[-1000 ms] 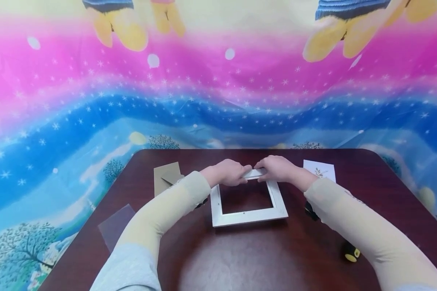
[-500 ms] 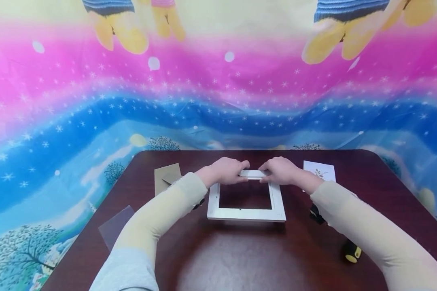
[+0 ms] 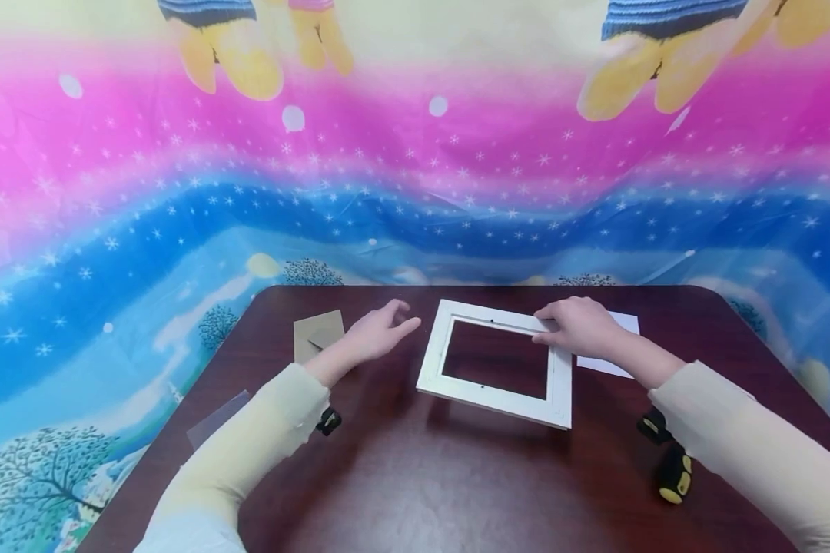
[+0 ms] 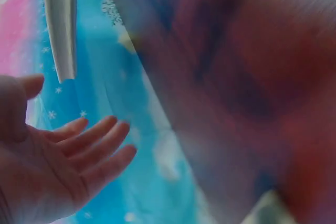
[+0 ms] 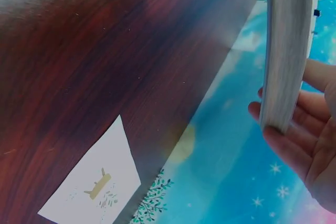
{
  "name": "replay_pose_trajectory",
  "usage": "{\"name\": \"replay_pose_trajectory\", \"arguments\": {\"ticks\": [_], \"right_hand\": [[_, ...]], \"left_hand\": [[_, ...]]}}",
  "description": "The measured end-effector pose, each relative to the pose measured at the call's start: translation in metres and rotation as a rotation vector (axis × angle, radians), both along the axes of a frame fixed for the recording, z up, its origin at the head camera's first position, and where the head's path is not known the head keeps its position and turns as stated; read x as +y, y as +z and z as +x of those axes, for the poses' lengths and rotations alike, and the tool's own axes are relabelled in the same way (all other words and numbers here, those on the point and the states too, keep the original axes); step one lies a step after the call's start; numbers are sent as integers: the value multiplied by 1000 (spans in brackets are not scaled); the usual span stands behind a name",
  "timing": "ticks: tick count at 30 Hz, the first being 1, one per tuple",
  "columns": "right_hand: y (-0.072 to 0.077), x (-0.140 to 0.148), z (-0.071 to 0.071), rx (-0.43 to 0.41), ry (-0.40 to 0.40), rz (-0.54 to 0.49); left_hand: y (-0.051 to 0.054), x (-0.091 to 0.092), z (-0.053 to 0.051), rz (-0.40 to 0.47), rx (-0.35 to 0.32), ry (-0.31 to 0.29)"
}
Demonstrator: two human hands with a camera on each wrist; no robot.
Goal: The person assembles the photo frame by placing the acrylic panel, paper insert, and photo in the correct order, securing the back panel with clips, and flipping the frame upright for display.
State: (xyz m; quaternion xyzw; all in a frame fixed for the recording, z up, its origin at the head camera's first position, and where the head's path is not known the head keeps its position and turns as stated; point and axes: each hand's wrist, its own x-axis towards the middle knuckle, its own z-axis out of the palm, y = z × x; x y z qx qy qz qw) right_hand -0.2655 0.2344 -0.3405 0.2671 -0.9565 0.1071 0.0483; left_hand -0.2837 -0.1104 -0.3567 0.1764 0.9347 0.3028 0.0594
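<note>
A printed backdrop [image 3: 415,192] hangs behind a dark, glossy worktop [image 3: 498,491]. The white frame [image 3: 494,398] is raised and tilted above it, one corner clamped between the thumb and fingers [image 5: 286,150] of the right hand [image 3: 581,326]. The left hand [image 3: 376,330] holds nothing, its fingers [image 4: 107,170] apart, near the frame but not touching it.

The frame looks stiff and fairly light, its smooth paint perhaps a little slippery. A one-corner hold probably lets it swing; opposite side bars should give a steadier grip.

The worktop's far edge lies close beyond the frame; the broadest room is on the person's side. The white card [image 3: 609,367] sits near the right hand, the brown board [image 3: 314,330] beyond the left forearm, so sideways moves need care.
</note>
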Motion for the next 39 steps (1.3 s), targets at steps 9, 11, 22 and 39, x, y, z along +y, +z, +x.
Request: {"name": "replay_pose_trajectory", "arguments": {"ticks": [9, 11, 22, 39], "right_hand": [[4, 10, 26, 16, -52, 13], [1, 11, 29, 13, -55, 10], [-17, 12, 43, -16, -81, -14], [-32, 5, 52, -204, -203, -158]], "left_hand": [[-34, -5, 43, 621, -569, -72], [-39, -1, 51, 683, -641, -109], [-58, 13, 73, 866, -727, -100], [-59, 10, 43, 839, -688, -25]]}}
